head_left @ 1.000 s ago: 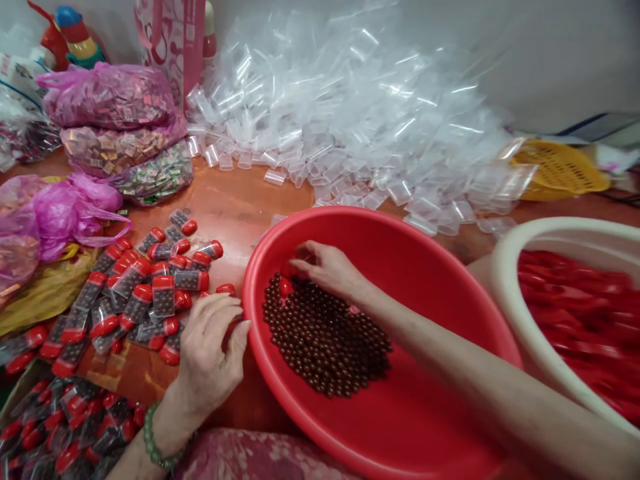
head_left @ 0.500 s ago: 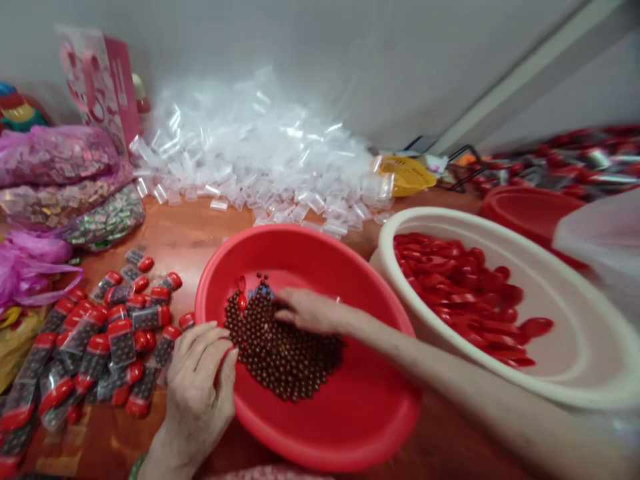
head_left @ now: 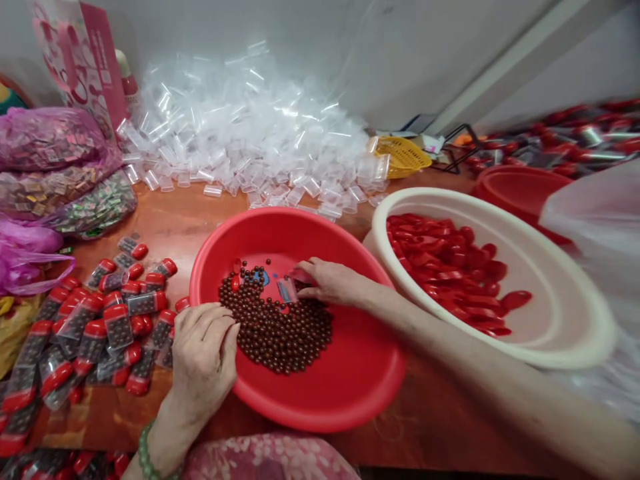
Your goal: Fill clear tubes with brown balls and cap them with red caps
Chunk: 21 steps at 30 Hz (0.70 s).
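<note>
Inside a red plastic basin (head_left: 320,400) lies a heap of small brown balls (head_left: 285,340). My right hand (head_left: 333,283) is down in the basin, its fingers closed on a small clear plastic container (head_left: 287,290) at the upper edge of the heap. My left hand (head_left: 203,353) is at the basin's left rim with fingers curled and thumb drawn in; what it holds, if anything, is hidden. A small red piece (head_left: 235,281) sits among the balls. Left of my left hand lie several filled clear containers with red caps (head_left: 119,327).
Behind the basin is a large pile of clear empty containers (head_left: 240,127). To the right stands a cream oval basin (head_left: 565,300) of red caps (head_left: 450,267). Pink bags (head_left: 55,140) of small packets lie at the left, and a yellow basket (head_left: 403,157) at the back.
My right hand has moved right and slightly up through the balls, baring some basin floor, and a clear container now shows in its fingers. The whole view has shifted slightly.
</note>
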Each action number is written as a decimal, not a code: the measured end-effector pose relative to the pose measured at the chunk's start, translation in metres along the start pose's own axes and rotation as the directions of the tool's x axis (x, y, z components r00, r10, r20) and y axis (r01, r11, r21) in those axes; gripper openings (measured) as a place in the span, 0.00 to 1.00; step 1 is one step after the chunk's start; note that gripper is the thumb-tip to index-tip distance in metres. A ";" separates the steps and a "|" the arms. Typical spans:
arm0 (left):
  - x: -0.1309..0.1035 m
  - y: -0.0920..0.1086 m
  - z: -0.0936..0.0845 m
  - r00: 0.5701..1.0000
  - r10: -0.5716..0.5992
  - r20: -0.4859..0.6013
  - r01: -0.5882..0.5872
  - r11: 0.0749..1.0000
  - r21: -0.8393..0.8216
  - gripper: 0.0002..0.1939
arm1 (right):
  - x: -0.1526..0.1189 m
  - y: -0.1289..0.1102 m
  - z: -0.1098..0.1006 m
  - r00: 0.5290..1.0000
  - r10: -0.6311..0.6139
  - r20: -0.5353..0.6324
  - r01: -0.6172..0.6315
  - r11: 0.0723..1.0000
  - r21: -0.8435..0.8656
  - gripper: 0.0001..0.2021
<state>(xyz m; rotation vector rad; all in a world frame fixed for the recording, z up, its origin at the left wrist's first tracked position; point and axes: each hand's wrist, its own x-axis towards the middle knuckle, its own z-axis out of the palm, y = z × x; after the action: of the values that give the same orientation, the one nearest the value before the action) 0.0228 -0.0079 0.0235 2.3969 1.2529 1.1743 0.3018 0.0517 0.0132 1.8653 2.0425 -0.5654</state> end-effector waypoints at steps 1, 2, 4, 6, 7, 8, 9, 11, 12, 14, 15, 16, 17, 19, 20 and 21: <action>0.000 0.000 0.001 1.000 -0.002 0.000 0.002 1.000 0.000 0.05 | 0.000 -0.002 0.002 1.000 0.005 0.001 -0.005 1.000 -0.022 0.20; 0.000 0.000 0.001 1.000 -0.005 0.001 0.005 1.000 -0.003 0.05 | 0.000 -0.006 0.004 1.000 0.015 -0.009 -0.015 0.999 -0.047 0.18; -0.001 -0.001 0.001 1.000 -0.012 0.003 0.012 1.000 -0.016 0.05 | -0.003 -0.014 0.004 0.997 0.045 -0.065 -0.052 0.993 -0.104 0.15; -0.001 -0.001 0.002 1.000 -0.020 0.005 0.020 0.999 -0.032 0.05 | -0.007 -0.024 0.001 0.987 0.073 -0.144 -0.096 0.983 -0.157 0.14; -0.002 -0.001 0.002 1.000 -0.025 0.004 0.025 0.999 -0.039 0.05 | -0.008 -0.028 0.000 0.981 0.082 -0.173 -0.112 0.978 -0.173 0.15; -0.002 -0.001 0.002 1.000 -0.029 0.003 0.029 0.999 -0.045 0.05 | -0.009 -0.032 0.000 0.979 0.087 -0.186 -0.121 0.976 -0.181 0.15; -0.002 -0.001 0.002 1.000 -0.031 0.002 0.031 0.998 -0.048 0.05 | -0.010 -0.036 0.000 0.980 0.088 -0.181 -0.121 0.976 -0.181 0.15; -0.002 -0.001 0.003 0.999 -0.034 0.000 0.034 0.998 -0.051 0.05 | -0.008 -0.040 0.004 0.988 0.079 -0.135 -0.102 0.981 -0.167 0.18; -0.002 -0.001 0.003 0.999 -0.035 -0.003 0.035 0.998 -0.052 0.05 | -0.006 -0.042 0.008 0.992 0.069 -0.106 -0.086 0.984 -0.159 0.20; -0.002 -0.001 0.003 0.999 -0.039 -0.009 0.039 0.998 -0.057 0.05 | 0.000 -0.044 0.015 0.997 0.050 -0.057 -0.058 0.987 -0.150 0.21; -0.003 -0.001 0.003 0.999 -0.041 -0.011 0.040 0.997 -0.061 0.05 | 0.002 -0.044 0.019 0.998 0.044 -0.042 -0.050 0.987 -0.150 0.19; -0.003 -0.002 0.003 0.999 -0.040 -0.013 0.039 0.997 -0.067 0.05 | 0.005 -0.044 0.021 0.999 0.038 -0.032 -0.042 0.987 -0.153 0.18; -0.003 -0.002 0.004 0.999 -0.040 -0.013 0.039 0.997 -0.074 0.06 | 0.007 -0.044 0.023 0.999 0.029 -0.029 -0.033 0.987 -0.158 0.16; -0.004 -0.002 0.004 0.999 -0.041 -0.009 0.040 0.995 -0.087 0.06 | 0.009 -0.044 0.024 0.999 -0.002 -0.038 -0.004 0.984 -0.176 0.18; -0.004 -0.003 0.004 0.999 -0.044 -0.007 0.043 0.995 -0.094 0.06 | 0.010 -0.043 0.023 0.999 -0.024 -0.048 0.015 0.981 -0.192 0.19; -0.004 -0.003 0.004 0.999 -0.046 -0.006 0.046 0.994 -0.102 0.06 | 0.011 -0.042 0.020 0.997 -0.049 -0.060 0.036 0.976 -0.214 0.20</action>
<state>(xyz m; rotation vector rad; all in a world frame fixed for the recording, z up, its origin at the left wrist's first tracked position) 0.0228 -0.0087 0.0169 2.2811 1.2135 1.2054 0.2583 0.0482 -0.0067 1.7396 2.0963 -0.2860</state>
